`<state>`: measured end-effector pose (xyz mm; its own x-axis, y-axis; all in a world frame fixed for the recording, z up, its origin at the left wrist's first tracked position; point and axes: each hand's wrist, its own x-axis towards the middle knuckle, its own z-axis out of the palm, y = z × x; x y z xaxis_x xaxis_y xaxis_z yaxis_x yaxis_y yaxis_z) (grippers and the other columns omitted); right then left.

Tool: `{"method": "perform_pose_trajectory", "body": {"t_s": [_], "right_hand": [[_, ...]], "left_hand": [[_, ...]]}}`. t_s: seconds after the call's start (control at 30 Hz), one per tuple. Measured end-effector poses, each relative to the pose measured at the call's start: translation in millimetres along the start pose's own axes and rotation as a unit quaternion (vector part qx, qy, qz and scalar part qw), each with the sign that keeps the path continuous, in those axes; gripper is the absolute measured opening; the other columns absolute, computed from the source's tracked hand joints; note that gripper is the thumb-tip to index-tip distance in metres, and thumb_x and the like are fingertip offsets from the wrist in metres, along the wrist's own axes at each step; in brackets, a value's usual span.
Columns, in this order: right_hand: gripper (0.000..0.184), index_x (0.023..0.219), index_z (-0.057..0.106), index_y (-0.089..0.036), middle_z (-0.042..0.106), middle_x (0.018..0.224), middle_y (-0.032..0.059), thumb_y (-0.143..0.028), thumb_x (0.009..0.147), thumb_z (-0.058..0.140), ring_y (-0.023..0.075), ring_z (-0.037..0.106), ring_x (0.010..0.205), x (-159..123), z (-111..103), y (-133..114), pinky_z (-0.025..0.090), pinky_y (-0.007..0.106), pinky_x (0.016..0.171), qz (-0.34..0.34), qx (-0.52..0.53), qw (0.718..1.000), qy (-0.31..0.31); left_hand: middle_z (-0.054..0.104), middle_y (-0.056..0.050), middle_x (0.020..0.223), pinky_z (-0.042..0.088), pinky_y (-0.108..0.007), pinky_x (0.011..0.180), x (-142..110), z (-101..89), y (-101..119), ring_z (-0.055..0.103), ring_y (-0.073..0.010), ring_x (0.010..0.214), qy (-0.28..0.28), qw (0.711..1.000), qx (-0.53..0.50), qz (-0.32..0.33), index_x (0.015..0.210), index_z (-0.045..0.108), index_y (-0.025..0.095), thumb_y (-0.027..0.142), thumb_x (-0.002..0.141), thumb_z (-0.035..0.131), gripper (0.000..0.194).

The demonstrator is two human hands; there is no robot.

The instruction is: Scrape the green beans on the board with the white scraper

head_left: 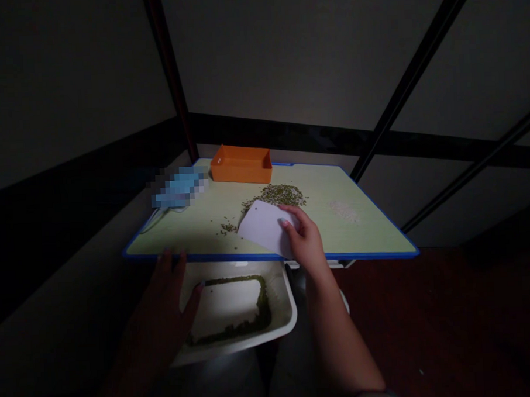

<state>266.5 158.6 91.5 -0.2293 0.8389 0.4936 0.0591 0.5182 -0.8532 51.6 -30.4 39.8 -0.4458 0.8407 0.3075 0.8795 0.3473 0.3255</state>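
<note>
Gripping one white card (266, 227) at the table's (376, 231) near edge, the right hand (308, 243) borders green grains (282, 195), while the left hand (166, 302) spreads open by one white basin (290, 317), opposite one orange tray (243, 173).

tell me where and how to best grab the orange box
I'd pinch the middle of the near wall of the orange box, coming down from above: it stands upright and open-topped on the table, so the fingers could go inside and the thumb outside that thin wall.
</note>
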Motion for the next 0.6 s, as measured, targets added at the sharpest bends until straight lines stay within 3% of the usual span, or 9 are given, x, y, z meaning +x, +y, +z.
{"method": "perform_pose_trajectory", "body": {"t_s": [0.27, 0.47, 0.6], "right_hand": [[0.026, 0.106, 0.069, -0.026, 0.072, 0.114, 0.0028, -0.020, 0.084, 0.057, 0.0209, 0.062, 0.111, 4, 6, 0, 0.046, 0.038, 0.101, -0.004, 0.054, 0.997, -0.057], [0.024, 0.105, 0.070, -0.027, 0.072, 0.112, 0.0008, -0.022, 0.083, 0.060, 0.0210, 0.063, 0.108, 6, -2, -1, 0.045, 0.039, 0.100, 0.011, 0.089, 0.990, -0.107], [0.025, 0.107, 0.069, -0.027, 0.070, 0.116, 0.0030, -0.025, 0.083, 0.061, 0.0227, 0.062, 0.107, 5, -21, -2, 0.046, 0.040, 0.095, 0.011, 0.092, 0.995, -0.047]], "left_hand": [[0.020, -0.018, 0.162, 0.027, -0.047, 0.120, 0, -0.1, 2, 0.019, -0.0284, 0.151, 0.006, 1.000, 0.003, 0.004, 0.147, 0.032, 0.012, 0.058, 0.088, 0.028, 0.075], [0.020, -0.018, 0.162, 0.028, -0.049, 0.120, 1, -1.4, 3, 0.019, -0.0300, 0.150, 0.004, 1.000, 0.002, 0.003, 0.147, 0.032, 0.013, 0.058, 0.088, 0.027, 0.074], [0.019, -0.016, 0.163, 0.029, -0.048, 0.120, -1, -0.4, 1, 0.020, -0.0285, 0.150, 0.014, 1.000, 0.002, 0.010, 0.148, 0.032, 0.016, 0.057, 0.088, 0.029, 0.072]]}}
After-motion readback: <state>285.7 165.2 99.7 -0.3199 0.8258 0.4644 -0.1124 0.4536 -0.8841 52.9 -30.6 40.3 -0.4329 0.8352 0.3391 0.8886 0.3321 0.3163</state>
